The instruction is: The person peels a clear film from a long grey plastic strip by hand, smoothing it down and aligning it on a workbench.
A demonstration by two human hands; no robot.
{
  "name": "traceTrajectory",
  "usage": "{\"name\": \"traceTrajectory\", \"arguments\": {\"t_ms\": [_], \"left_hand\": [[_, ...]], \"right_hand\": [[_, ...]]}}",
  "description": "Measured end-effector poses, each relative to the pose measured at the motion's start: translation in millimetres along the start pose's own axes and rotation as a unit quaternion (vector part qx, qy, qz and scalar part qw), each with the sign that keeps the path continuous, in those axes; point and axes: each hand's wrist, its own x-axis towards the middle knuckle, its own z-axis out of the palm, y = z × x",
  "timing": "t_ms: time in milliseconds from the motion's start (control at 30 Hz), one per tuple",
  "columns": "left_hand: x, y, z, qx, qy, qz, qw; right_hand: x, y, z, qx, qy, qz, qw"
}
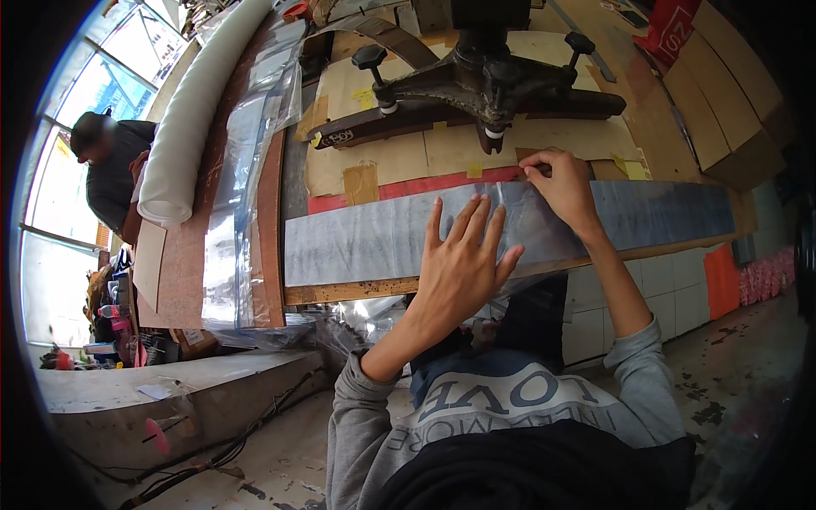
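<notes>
My left hand [463, 255] lies with its fingers spread over a clear plastic sheet [531, 212] on the bench's front part. Beneath the sheet is a long grey strip [357, 242] running along the near edge. At the sheet's far edge, the thumb and fingers of my right hand [561, 187] are pinched together on it; the pinched part is mostly hidden. A red strip [391, 189] runs just beyond the grey one, beside a pale board [408, 153] patched with tape.
A dark metal press head [489, 81] with knobs stands over the board. To the left lie a white roll [200, 110] and clear film [238, 212]; a person [115, 166] is beyond them. Cardboard boxes [714, 102] and a red bag [671, 30] are at the right.
</notes>
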Motion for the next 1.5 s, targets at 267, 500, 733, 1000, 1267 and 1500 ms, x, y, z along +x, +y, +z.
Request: {"name": "traceTrajectory", "arguments": {"t_ms": [267,500,733,1000,1267,1500], "left_hand": [[14.0,-14.8,10.2,0.023,0.006,0.004,1.000],[38.5,-36.4,22.5,0.027,-0.020,-0.014,0.999],[43.9,-41.4,26.7,0.048,-0.038,-0.025,0.998],[47.1,-47.2,36.0,0.038,-0.012,-0.027,0.999],[49.4,-48.2,39.4,0.029,-0.001,-0.040,0.999],[53.6,-47.8,43.6,0.015,-0.001,-0.052,0.999]], "right_hand": [[10.9,4.8,9.5,-0.002,0.021,-0.006,1.000],[22.7,10.6,10.0,-0.086,0.050,-0.105,0.989],[-21.9,-27.9,-6.9,-0.136,-0.123,-0.078,0.980],[-31.5,-15.2,10.4,-0.213,-0.087,-0.082,0.970],[-24.6,-13.2,13.8,-0.223,-0.079,-0.084,0.968],[-20.0,-9.1,13.1,-0.210,-0.106,-0.062,0.970]]}}
